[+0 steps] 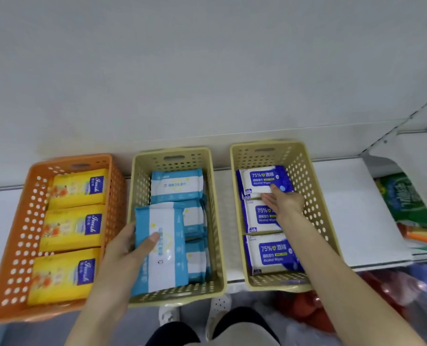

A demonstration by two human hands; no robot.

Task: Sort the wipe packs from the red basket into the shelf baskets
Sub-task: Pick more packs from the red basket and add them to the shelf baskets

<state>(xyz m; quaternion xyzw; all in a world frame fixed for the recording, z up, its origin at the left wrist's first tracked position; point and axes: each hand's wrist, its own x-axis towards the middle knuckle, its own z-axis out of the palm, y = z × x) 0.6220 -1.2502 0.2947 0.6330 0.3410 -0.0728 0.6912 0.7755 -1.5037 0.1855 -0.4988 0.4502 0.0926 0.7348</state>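
Three yellow packs [75, 228] fill the orange basket [10, 265] at the left of the shelf [349, 211]. Your left hand [122, 250] grips a light-blue pack [166, 260], thumb on top, over the near end of the middle basket [217, 221]. In the right basket [315, 211] your right hand [286, 204] touches the far dark-blue pack [262, 177], fingers straight; whether it pinches the pack, you cannot tell.

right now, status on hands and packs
Left hand grips light-blue pack over middle basket. Right hand touches rear alcohol pack in right basket. Nothing in the way.
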